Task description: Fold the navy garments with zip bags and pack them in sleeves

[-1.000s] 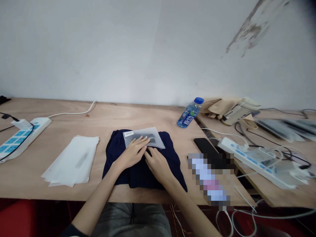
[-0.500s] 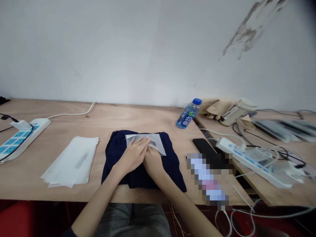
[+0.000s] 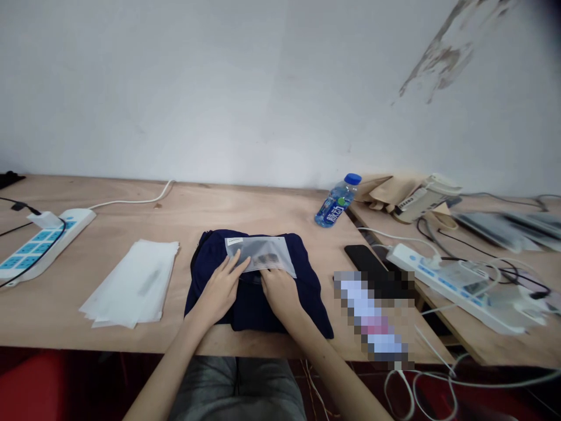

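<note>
A folded dark blue garment (image 3: 284, 292) lies on the wooden table (image 3: 184, 216) in front of me. On its far half rests a frosted plastic bag (image 3: 260, 252) with a small white label. My left hand (image 3: 221, 286) lies on the garment with fingers stretched out, the fingertips on the bag's near left edge. My right hand (image 3: 278, 290) lies beside it, its fingers curled at the bag's near edge; whether they pinch the bag I cannot tell.
A stack of frosted bags (image 3: 131, 283) lies to the left, a white power strip (image 3: 39, 242) beyond it. At the right are a water bottle (image 3: 337, 202), a black phone (image 3: 363, 257), another power strip (image 3: 456, 283), cables and brown paper.
Both hands have drawn back toward me from the top of the bag to its near edge. The bag now lies flatter on the garment.
</note>
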The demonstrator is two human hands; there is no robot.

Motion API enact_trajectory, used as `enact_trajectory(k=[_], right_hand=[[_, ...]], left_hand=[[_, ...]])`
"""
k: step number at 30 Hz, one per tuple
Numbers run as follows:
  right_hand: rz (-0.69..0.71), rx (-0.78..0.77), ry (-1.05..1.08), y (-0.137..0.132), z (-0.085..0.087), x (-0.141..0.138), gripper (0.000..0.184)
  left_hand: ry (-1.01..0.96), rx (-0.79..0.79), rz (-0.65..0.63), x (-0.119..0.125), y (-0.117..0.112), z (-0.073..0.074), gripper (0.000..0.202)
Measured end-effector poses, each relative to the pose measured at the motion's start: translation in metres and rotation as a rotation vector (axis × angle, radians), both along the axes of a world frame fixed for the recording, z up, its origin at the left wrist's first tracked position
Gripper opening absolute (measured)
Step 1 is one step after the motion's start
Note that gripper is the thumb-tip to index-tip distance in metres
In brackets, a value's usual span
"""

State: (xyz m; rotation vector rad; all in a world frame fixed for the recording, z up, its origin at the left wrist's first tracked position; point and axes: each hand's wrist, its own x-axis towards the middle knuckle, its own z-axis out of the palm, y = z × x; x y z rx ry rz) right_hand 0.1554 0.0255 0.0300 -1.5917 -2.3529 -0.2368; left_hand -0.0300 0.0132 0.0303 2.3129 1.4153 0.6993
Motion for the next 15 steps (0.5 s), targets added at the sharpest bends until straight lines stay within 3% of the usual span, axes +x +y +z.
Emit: enact_trajectory(k=[8, 12, 15], right_hand=[[-0.092, 0.024, 0.014, 0.019, -0.005, -0.009, 0.036], [-0.006, 0.010, -0.008, 0.015, 0.004, -0.002, 0.039], [0.110, 0.034, -0.006, -0.004, 0.011, 0.007, 0.050]], left_hand=[[-0.023, 0.034, 0.028, 0.015, 0.000, -0.001, 0.065], [0.034, 0.118, 0.090, 0.017, -0.002, 0.002, 0.058], [0.070, 0.183, 0.101, 0.024, -0.002, 0.005, 0.061]])
